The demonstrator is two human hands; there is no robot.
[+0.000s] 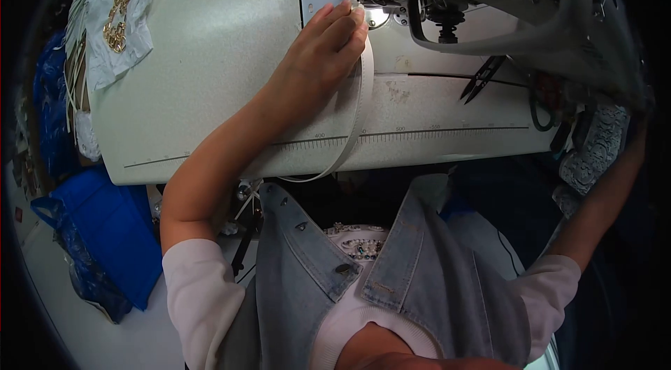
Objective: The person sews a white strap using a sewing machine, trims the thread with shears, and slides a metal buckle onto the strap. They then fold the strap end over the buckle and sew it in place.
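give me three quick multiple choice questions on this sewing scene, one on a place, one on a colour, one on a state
1. Where do the thread snips lie?
A on the sewing table
B on the floor
C on the person's lap

2. What colour is the strap under the left hand?
A red
B white
C black

3. How is the left hand set?
A clenched in a fist
B fingers stretched out on the strap
C lifted clear of the table

Answers:
1 A, the snips rest on the table surface under the machine arm.
2 B, the strap is a white loop running off the table edge.
3 B, the straight fingers press the strap down.
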